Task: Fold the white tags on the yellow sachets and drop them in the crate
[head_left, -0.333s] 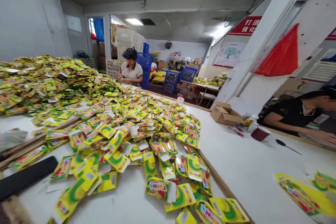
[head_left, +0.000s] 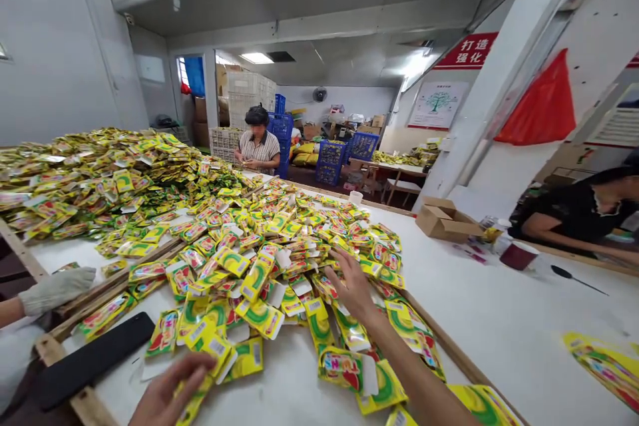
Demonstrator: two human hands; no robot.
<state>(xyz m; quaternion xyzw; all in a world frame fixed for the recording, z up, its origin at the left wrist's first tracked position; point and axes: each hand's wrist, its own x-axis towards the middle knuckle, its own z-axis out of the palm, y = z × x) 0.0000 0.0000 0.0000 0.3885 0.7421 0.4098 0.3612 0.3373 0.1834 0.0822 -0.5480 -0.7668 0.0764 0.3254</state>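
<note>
A big spread of yellow-green packets (head_left: 279, 259) covers the white table (head_left: 479, 319) in front of me. My right hand (head_left: 355, 286) reaches out over the pile with fingers spread, touching the packets and holding nothing. My left hand (head_left: 167, 391) is low at the near edge, fingers curled on a yellow packet (head_left: 200, 379) lying at the edge of the pile. A taller heap of the same packets (head_left: 100, 173) rises at the left.
A black flat object (head_left: 94, 359) lies near left on a wooden rail. A gloved hand of another person (head_left: 54, 289) rests at left. A cardboard box (head_left: 444, 219) sits mid-right. One person (head_left: 258, 146) sits at the far end, another (head_left: 579, 213) leans at right.
Both my hands have come into view: the right one reaching onto the pile, the left one onto a near packet. The view has tilted down slightly.
</note>
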